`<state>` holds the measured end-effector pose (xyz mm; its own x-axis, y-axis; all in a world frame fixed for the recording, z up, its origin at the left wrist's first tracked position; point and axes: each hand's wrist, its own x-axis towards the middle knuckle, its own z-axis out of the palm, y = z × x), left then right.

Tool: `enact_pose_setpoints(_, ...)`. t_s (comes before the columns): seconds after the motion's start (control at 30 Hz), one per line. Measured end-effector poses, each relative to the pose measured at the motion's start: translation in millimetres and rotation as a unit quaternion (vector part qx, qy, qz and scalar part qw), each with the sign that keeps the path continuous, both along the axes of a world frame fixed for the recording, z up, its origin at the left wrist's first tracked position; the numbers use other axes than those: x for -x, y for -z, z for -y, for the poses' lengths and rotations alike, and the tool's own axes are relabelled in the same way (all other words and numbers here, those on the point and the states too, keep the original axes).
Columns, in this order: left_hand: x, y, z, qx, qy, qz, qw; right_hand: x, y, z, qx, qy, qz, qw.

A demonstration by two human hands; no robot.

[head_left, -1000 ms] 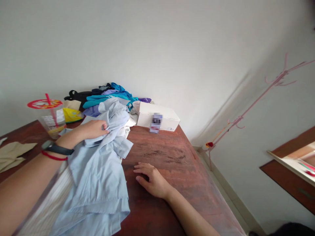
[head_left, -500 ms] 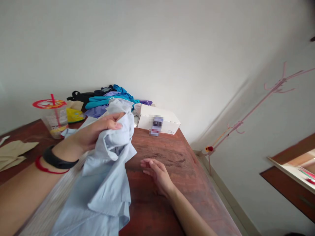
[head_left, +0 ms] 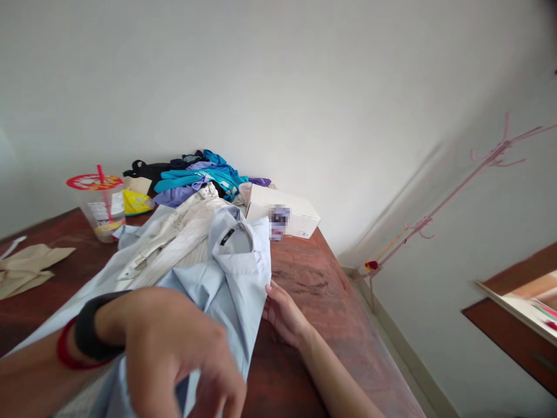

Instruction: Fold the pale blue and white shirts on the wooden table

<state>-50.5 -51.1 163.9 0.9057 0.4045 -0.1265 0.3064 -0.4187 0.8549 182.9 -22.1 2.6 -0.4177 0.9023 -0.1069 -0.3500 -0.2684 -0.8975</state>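
Note:
A light blue shirt (head_left: 237,273) lies spread on the wooden table (head_left: 331,307), collar up and facing me. My left hand (head_left: 174,354) is close to the camera and blurred; it wears a black band and a red string, and its fingers close on the shirt's near part. My right hand (head_left: 282,313) rests on the table at the shirt's right edge, fingertips tucked under the fabric and holding it. A pale striped shirt (head_left: 178,235) lies partly under the blue one.
A pile of blue, purple and black clothes (head_left: 195,174) sits at the back against the wall, with a white box (head_left: 287,212) beside it. A plastic cup with red lid and straw (head_left: 99,203), a yellow packet (head_left: 136,203) and brown paper (head_left: 28,267) are on the left. A pink coat stand (head_left: 478,168) stands at the right.
My left hand lifted the blue shirt, then pulled it towards me and spread it out, uncovering the striped shirt. My right hand moved from flat on the table to the shirt's right edge.

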Motion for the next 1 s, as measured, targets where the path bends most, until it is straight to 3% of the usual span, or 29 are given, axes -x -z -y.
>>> enact_pose_setpoints(0.07,-2,-1.8,-12,-0.025,0.003,-0.045,0.999,1,-0.2,0,0.014,0.016,-0.016,1.0)
enact_pose_setpoints(0.1,-1,1.2,-21,-0.082,-0.061,-0.055,0.993,1,0.3,0,0.023,0.027,-0.019,0.999)
enact_pose_setpoints(0.13,0,6.7,-32,-0.165,-0.16,-0.06,0.971,1,1.3,-1,0.033,0.04,-0.022,0.998)
enact_pose_setpoints(0.2,5,22.2,-55,-0.321,-0.329,-0.103,0.882,1,3.4,-3,0.053,0.073,-0.024,0.996)
enact_pose_setpoints(0.23,8,30.6,-66,-0.362,-0.369,-0.133,0.846,1,4.2,-4,0.063,0.09,-0.025,0.994)
enact_pose_setpoints(0.3,13,44.7,-82,-0.374,-0.382,-0.187,0.824,1,4.9,-5,0.078,0.118,-0.031,0.989)
enact_pose_setpoints(0.43,15,56.5,-90,-0.303,-0.322,-0.249,0.862,4,2.5,-2,0.088,0.126,-0.037,0.987)
enact_pose_setpoints(0.6,11,56.9,-87,-0.196,-0.289,-0.166,0.922,5,-1.1,3,0.063,0.081,-0.007,0.995)
enact_pose_setpoints(0.87,16,76.5,-108,-0.042,-0.257,-0.07,0.963,-1,6.3,8,-0.037,-0.048,0.025,0.998)
enact_pose_setpoints(0.93,15,80.5,-111,-0.03,-0.246,-0.039,0.968,-3,8.0,7,-0.089,-0.001,0.107,0.99)
enact_pose_setpoints(1.0,14,82.7,-114,-0.037,-0.234,-0.003,0.972,-7,7.0,4,-0.153,0.112,0.206,0.96)
